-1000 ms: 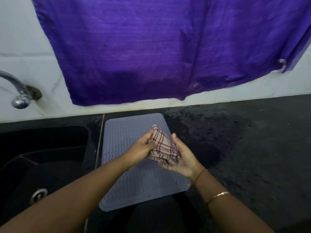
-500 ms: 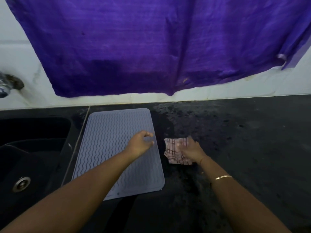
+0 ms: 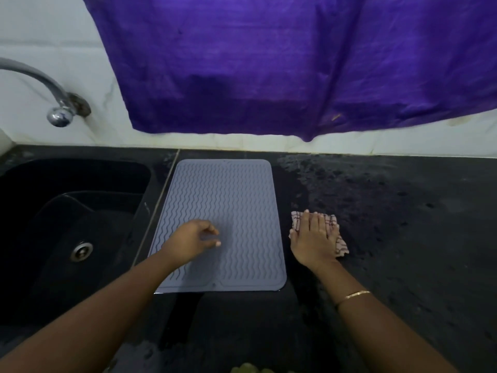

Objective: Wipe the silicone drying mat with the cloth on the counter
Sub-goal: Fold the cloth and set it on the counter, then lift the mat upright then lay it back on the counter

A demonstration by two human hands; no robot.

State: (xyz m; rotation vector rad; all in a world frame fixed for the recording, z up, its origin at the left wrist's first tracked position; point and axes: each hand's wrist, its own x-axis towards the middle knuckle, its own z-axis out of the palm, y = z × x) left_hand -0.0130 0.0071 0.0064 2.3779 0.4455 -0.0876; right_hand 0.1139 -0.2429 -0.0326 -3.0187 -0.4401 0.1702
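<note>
Right hand [image 3: 313, 238] lies flat, fingers straight, pressing the checked cloth [image 3: 340, 244] on the counter [image 3: 403, 238] just right of the mat [image 3: 228, 189]. Mat's long axis runs near-to-far. Left hand [image 3: 191, 239] sits loosely curled over mat's near-left part, holding nothing. Sink [image 3: 145, 189] borders mat's left; open room right.

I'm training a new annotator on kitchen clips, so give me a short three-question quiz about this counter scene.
1. True or false: the cloth lies on the counter, beside the mat.
2. The right hand is: A. gripping the cloth in a fist; B. lying flat on the cloth; C. resting on the mat.
3. Fill in: the sink is on the mat's ____ side.

Key: 1 true; 2 B; 3 left.
</note>
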